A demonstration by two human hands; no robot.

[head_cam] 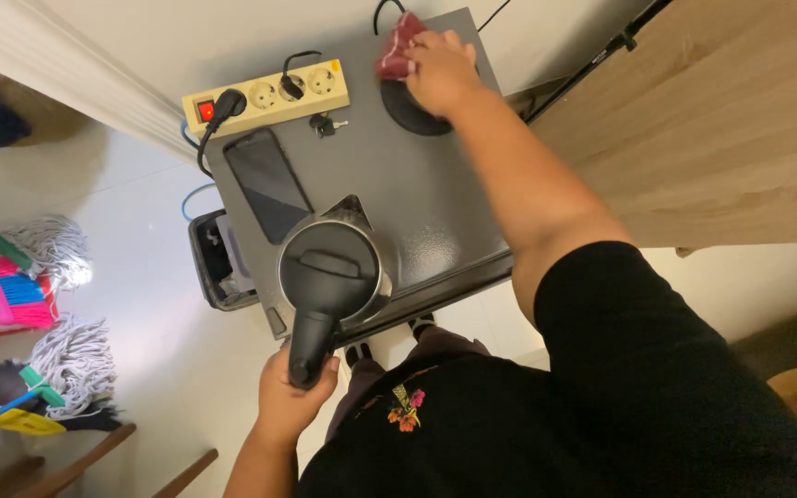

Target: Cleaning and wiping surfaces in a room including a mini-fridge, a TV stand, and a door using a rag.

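Left hand clamped round black kettle handle; right hand presses red cloth on kettle base

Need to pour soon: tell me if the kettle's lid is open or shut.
Shut. The black lid lies flat across the top of the kettle, which the left hand holds by its handle off the round base.

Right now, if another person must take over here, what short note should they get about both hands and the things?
Left hand: fingers closed around the handle of the black kettle, which is off its base, over the grey cabinet top.
Right hand: pressing a dark red cloth against the round black kettle base.
Done: kettle lifted off its base.
Left: kettle not yet back on the base.
Nearby: phone, power strip, keys.
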